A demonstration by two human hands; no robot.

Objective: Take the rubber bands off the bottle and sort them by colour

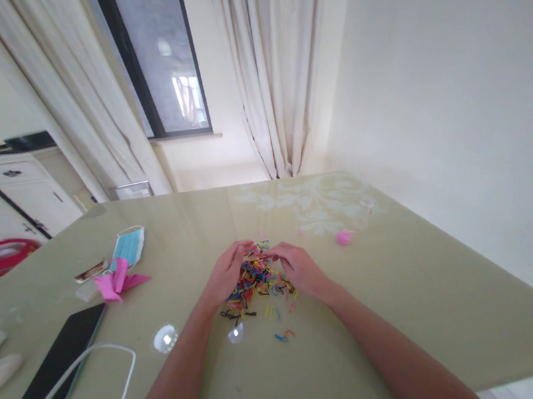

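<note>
A loose heap of small coloured elastic bands (257, 274), in red, blue, yellow and black, lies mid-table between my hands. My left hand (228, 274) curves along the heap's left side, its fingers stretched toward the far edge and the thumb apart. On the opposite side, my right hand (300, 267) reaches in from the right with its fingers extended over the bands. The fingertips of both hands come close together above the heap; the lower fingers are partly hidden. A few stray bands (284, 336) lie nearer to me.
Left of my arms are a black-screened tablet (59, 360), a white cable (133, 365), a round clear-and-white object (166, 338), pink folded paper (118, 280) and a blue face mask (128, 247). A small pink item (344, 237) sits to the right. The wall (477, 125) borders the table's right side.
</note>
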